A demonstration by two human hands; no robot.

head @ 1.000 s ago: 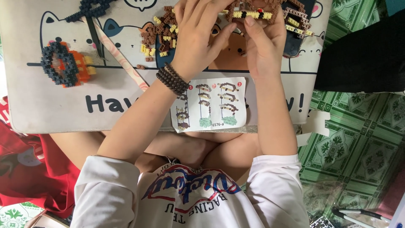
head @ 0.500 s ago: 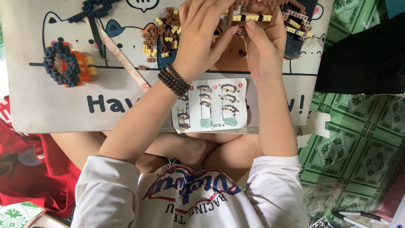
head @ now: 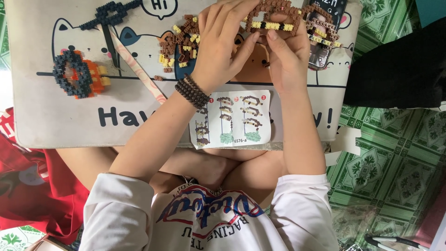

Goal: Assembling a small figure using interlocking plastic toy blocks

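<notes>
- Pinching a brown brick assembly (head: 272, 21) with a yellow-and-black stripe, the left hand (head: 223, 46) and right hand (head: 288, 56) both close their grip on it at the far edge of the table (head: 55, 121).
- Built from tiny pressed-together bricks, it looks light and stiff but fragile; holding it by its outer frame seems safest.
- Just left of the hands lies a heap of loose brown and yellow bricks (head: 179, 44).
- An instruction sheet (head: 232, 118) rests at the near edge, below the wrists.
- A dark blue and orange ring model (head: 76, 74) sits toward the left edge.
- A phone (head: 325, 32) lies near the far right corner.
</notes>
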